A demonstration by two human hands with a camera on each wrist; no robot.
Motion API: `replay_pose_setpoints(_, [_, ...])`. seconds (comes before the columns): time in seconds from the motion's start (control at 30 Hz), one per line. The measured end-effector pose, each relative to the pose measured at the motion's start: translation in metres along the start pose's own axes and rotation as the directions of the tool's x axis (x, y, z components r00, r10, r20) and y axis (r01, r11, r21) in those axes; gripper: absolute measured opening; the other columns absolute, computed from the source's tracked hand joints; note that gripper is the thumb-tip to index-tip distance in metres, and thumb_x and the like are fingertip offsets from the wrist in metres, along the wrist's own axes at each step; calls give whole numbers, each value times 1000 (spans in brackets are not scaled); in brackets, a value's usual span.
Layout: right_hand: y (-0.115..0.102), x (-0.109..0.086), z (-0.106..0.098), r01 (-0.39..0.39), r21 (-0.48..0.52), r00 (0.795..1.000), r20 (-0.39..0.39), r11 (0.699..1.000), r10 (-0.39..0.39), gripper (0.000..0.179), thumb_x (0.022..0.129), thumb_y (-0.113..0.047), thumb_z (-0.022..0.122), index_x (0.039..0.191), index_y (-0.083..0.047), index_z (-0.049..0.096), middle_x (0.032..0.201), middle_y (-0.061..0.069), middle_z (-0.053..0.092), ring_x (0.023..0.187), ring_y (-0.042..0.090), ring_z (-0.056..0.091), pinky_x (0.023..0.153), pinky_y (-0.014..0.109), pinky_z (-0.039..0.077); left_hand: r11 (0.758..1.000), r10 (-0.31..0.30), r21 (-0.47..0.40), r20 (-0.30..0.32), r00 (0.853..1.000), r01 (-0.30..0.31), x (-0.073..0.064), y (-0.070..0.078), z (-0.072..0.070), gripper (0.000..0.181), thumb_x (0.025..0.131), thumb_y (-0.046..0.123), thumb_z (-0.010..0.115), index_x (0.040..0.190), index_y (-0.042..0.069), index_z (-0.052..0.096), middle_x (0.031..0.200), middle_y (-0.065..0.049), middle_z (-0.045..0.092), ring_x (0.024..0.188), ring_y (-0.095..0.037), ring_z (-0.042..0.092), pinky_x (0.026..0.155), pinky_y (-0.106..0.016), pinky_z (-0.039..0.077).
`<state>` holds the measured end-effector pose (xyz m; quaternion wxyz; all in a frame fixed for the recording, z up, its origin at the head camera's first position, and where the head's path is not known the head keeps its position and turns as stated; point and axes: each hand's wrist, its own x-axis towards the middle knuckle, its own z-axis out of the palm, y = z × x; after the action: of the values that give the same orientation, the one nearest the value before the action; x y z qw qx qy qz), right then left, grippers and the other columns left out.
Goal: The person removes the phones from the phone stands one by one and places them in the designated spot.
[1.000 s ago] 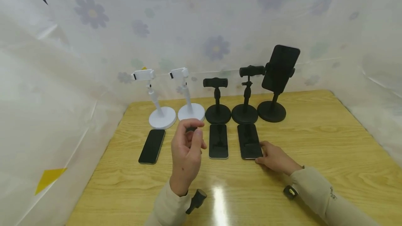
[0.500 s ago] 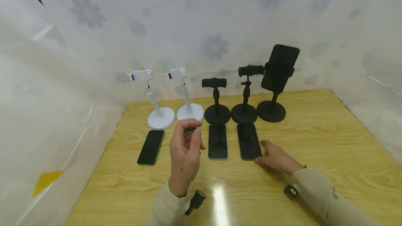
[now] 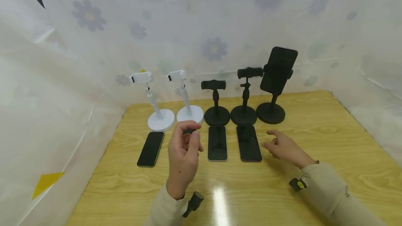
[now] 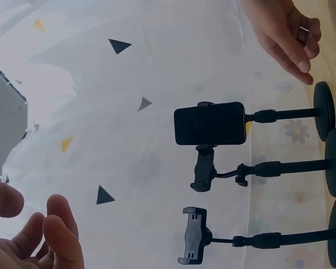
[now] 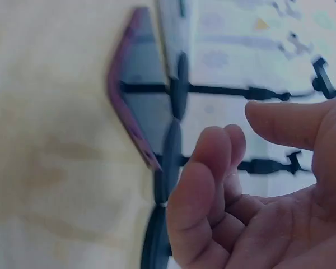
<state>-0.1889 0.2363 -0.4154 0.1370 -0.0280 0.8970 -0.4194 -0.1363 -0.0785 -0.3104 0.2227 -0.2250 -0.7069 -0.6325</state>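
My right hand (image 3: 287, 149) hovers just right of the rightmost flat phone (image 3: 249, 143), apart from it, fingers loosely bent around nothing. In the right wrist view that phone (image 5: 143, 106) shows a pinkish edge. My left hand (image 3: 183, 156) is raised over the table with loosely curled fingers and holds nothing. It partly hides a dark phone (image 3: 190, 132) behind it. Two more phones lie flat, one in the middle (image 3: 217, 143) and one at the left (image 3: 151, 149). Another phone (image 3: 278, 69) sits tilted in the clamp of the rightmost black stand (image 3: 271, 113).
Two white phone stands (image 3: 161, 120) (image 3: 190, 114) and two black ones (image 3: 217, 115) (image 3: 243, 115), clamps holding nothing, line the back of the wooden table (image 3: 251, 198). A patterned white sheet (image 3: 201, 20) hangs behind.
My right hand has let go of the rightmost flat phone's lower right edge and moved slightly up and to the right. The left hand has hardly moved.
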Motion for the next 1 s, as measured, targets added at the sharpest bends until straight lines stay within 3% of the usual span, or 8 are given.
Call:
replay_pose_setpoints(0.2, [4,5,-33,18,100,995,-97,995,-8,68,103,-38,50,149,7,28,91,12,62,72,18,60,70,31,53,1000,-8,12,11,1000,8,-2,2,-2,13,101,0,46,110,0,56,68,-12,50,53,-9,49,46,-28,44])
replay_pose_setpoints(0.33, [7,8,-43,20,113,982,-187,993,1,65,104,-40,46,147,7,33,103,15,62,78,12,63,74,29,56,1000,-22,22,20,1000,21,-4,2,-4,13,101,0,46,110,1,56,68,-12,50,53,-9,49,47,-28,45])
replay_pose_setpoints(0.53, [11,17,-45,70,125,944,-330,990,-25,56,105,-36,46,143,6,41,103,10,61,76,0,59,72,25,57,999,-32,33,28,999,31,-3,2,-6,13,100,0,47,110,2,56,69,-12,50,54,-8,51,49,-28,48])
replay_pose_setpoints(0.7, [19,30,-44,98,133,910,-413,986,-34,54,104,-34,46,141,5,44,114,17,56,77,-3,55,70,20,54,998,-51,33,38,998,50,-4,1,-8,13,99,-1,48,109,2,56,80,-12,57,54,-8,50,50,-28,49])
replay_pose_setpoints(0.83, [23,44,-46,76,126,884,-467,989,-9,56,104,-37,45,142,4,44,127,23,52,94,13,57,73,21,50,998,-59,40,53,997,57,-5,0,-9,14,99,-1,49,110,3,56,92,-12,61,54,-7,50,50,-28,49])
replay_pose_setpoints(1.0, [21,65,-49,62,183,876,-482,981,34,69,102,-41,49,151,2,28,144,31,41,128,46,46,95,49,48,999,-20,34,99,995,17,-5,-2,-12,15,98,-2,50,110,4,56,88,-13,61,53,-7,50,50,-29,50])
